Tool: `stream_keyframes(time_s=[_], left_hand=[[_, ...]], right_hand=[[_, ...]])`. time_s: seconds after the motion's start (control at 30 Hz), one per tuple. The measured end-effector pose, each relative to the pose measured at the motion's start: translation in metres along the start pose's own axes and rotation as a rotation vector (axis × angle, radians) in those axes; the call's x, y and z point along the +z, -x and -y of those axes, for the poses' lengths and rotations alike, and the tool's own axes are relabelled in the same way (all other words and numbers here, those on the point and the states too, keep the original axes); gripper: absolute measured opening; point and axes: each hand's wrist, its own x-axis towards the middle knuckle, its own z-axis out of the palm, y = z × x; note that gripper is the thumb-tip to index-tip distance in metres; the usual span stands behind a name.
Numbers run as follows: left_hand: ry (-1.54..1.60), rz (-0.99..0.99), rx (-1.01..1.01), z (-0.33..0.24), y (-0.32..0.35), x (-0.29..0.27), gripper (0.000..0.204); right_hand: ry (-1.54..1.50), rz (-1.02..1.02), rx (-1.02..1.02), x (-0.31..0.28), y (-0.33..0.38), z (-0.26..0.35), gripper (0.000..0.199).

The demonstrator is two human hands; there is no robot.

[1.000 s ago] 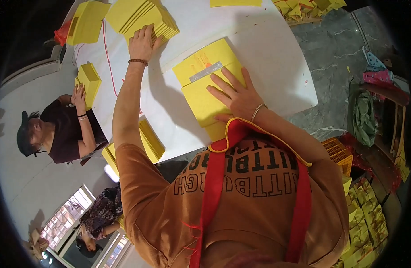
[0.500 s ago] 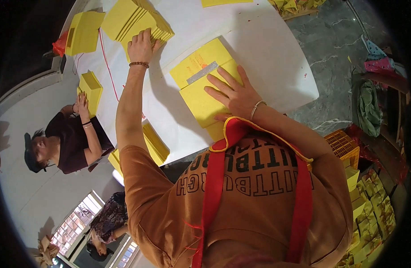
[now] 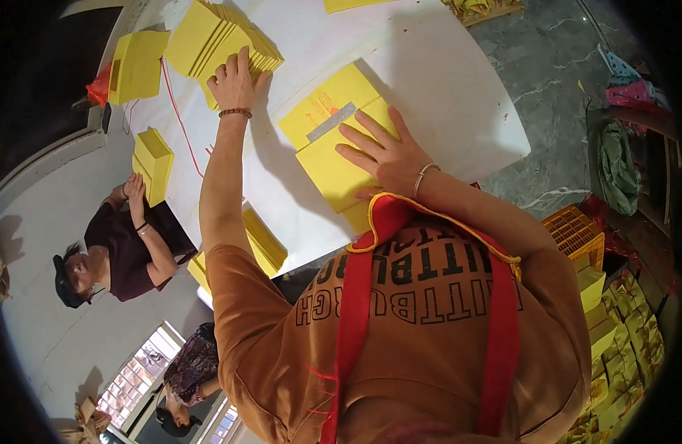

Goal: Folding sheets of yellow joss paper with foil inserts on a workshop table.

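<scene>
Directly under right hand (image 3: 394, 160), yellow paper (image 3: 328, 164), on table (image 3: 459, 96)

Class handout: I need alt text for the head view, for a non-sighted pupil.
A person's right hand lies spread on a yellow folded piece with a silvery strip, on a white table; the left hand touches a fanned yellow stack. Farther left, a co-worker's hands touch another yellow piece.

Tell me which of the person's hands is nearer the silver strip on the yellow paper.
Right. The right hand lies spread on the yellow paper, just right of the silver strip. The left hand is farther off, toward the upper left, at the fanned yellow stack.
</scene>
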Motion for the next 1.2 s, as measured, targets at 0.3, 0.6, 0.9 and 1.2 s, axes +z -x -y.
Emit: stream_keyframes(time_s=[0.3, 0.6, 0.9, 1.2], left_hand=[[0.03, 0.037, -0.086, -0.001, 0.001, -0.012, 0.073], [0.568, -0.07, -0.099, -0.046, 0.043, -0.101, 0.044], [0.705, 0.146, 0.05, -0.166, 0.148, -0.175, 0.075], [0.536, 0.113, 0.148, -0.166, 0.137, -0.187, 0.059]], right_hand=[[0.039, 0.008, -0.036, -0.004, 0.001, 0.002, 0.066], [0.069, 0.023, -0.052, 0.0, 0.006, -0.001, 0.073], [0.158, 0.23, -0.044, -0.014, -0.008, 0.002, 0.062], [-1.1, -0.097, 0.39, -0.036, 0.013, -0.049, 0.049]])
